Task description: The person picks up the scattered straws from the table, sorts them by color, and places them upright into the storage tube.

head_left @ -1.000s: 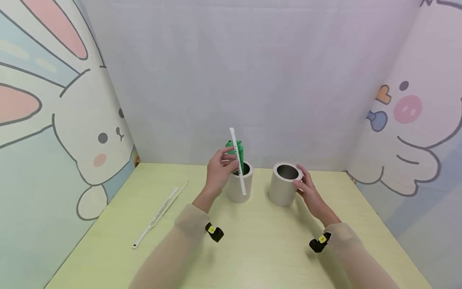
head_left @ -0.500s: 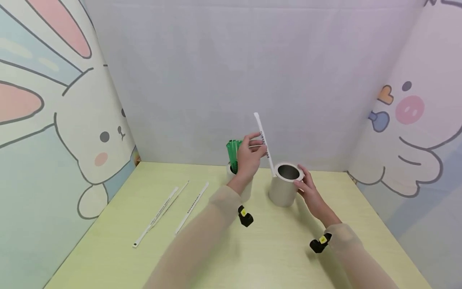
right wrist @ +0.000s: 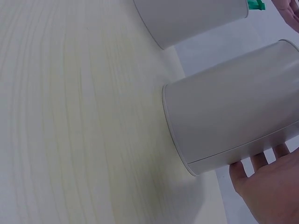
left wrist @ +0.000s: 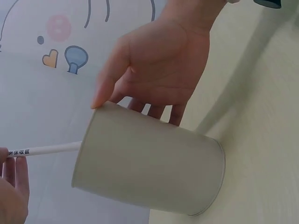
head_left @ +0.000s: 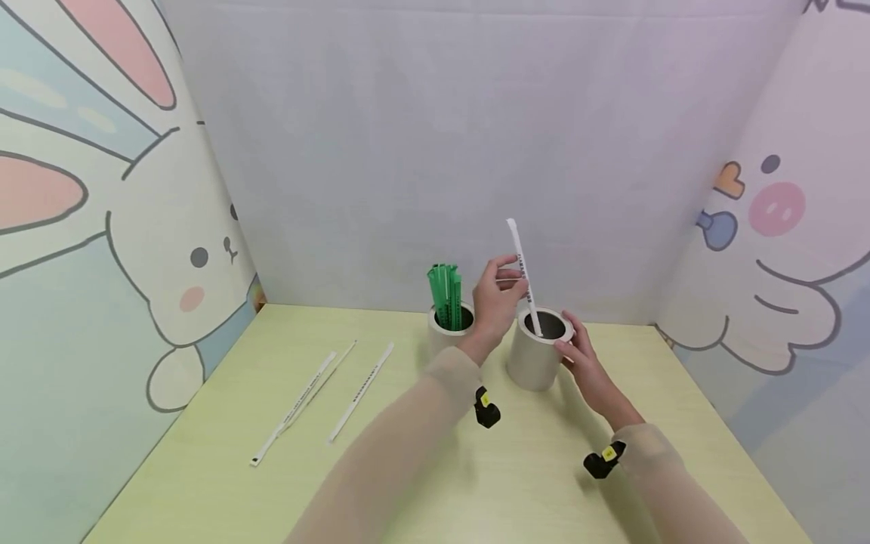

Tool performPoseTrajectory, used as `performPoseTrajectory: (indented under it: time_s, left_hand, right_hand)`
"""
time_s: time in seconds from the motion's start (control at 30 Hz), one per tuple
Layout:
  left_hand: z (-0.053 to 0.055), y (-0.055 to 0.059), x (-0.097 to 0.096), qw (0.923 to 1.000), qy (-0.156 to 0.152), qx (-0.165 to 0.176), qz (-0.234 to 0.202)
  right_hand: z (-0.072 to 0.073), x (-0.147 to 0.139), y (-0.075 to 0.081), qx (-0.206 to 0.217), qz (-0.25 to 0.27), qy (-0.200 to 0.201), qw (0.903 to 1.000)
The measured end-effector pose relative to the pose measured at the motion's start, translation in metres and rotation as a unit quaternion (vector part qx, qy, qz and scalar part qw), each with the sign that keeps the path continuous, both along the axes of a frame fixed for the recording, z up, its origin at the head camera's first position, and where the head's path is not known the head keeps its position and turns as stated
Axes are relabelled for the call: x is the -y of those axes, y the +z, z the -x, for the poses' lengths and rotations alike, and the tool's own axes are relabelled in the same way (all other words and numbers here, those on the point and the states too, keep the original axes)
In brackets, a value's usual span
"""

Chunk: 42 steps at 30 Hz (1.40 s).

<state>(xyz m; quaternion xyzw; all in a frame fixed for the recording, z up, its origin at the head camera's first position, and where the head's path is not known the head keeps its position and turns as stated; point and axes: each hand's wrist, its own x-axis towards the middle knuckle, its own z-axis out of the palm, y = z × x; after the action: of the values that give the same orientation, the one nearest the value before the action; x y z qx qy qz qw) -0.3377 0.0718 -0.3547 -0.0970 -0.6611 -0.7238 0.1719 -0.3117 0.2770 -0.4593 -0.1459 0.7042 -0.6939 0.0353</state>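
Observation:
My left hand (head_left: 498, 299) pinches a white paper-wrapped straw (head_left: 519, 249) with dark printing, held nearly upright. The straw's lower end dips into the mouth of the right-hand light grey canister (head_left: 532, 364). In the left wrist view the same straw (left wrist: 56, 148) enters past the canister's rim. My right hand (head_left: 586, 366) grips that canister's right side near the top, thumb at the rim; the fingers wrap round the wall in the right wrist view. Beside it, to the left, stands a similar canister (head_left: 442, 341) holding several green-wrapped straws (head_left: 445, 295), partly hidden by my left wrist.
Several white-wrapped straws lie on the left of the pale yellow table (head_left: 224, 499), one straw (head_left: 362, 391) apart from the others (head_left: 302, 404). A pale cloth (head_left: 381, 151) hangs behind the table. Cartoon-printed panels (head_left: 61, 317) flank it.
My left hand has carried the white straw rightward from in front of the left canister, and its lower end is now inside the right canister's mouth. My right hand has kept its hold.

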Motion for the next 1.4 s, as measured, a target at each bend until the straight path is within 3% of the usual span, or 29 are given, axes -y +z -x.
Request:
performPoseTrajectory:
  time_s: [0.2, 0.43, 0.57, 0.7, 0.87, 1.03, 1.2, 1.4]
  left_hand:
    - [-0.003, -0.014, -0.009, 0.9988, -0.005, 0.013, 0.048]
    - [-0.004, -0.028, -0.007, 0.9933, -0.001, 0.032, 0.111]
    - [-0.004, -0.03, 0.0, 0.991, -0.011, 0.021, 0.132]
    - [-0.008, -0.023, 0.012, 0.9881, -0.029, -0.004, 0.151]
    - [-0.014, -0.011, 0.041, 0.9784, -0.049, -0.043, 0.196]
    - [-0.024, 0.001, 0.082, 0.9737, -0.047, -0.047, 0.218]
    - [-0.039, 0.006, 0.129, 0.9682, -0.02, -0.043, 0.245]
    - [-0.06, -0.001, 0.19, 0.9628, 0.019, -0.016, 0.269]
  right_hand:
    - [0.002, 0.0, -0.001, 0.004, -0.001, -0.005, 1.0]
    - [0.0, 0.0, 0.0, 0.006, -0.006, -0.003, 1.0]
    - [-0.001, 0.0, 0.001, 0.001, -0.002, -0.005, 1.0]
    - [-0.001, 0.0, 0.0, -0.004, 0.002, -0.005, 1.0]
    - [0.0, 0.001, 0.0, -0.005, 0.007, -0.002, 1.0]
    - [0.001, 0.001, 0.0, -0.006, 0.005, -0.004, 1.0]
    - [0.001, 0.0, -0.001, -0.005, 0.002, -0.003, 1.0]
    - [0.0, 0.002, -0.001, -0.008, 0.003, -0.004, 1.0]
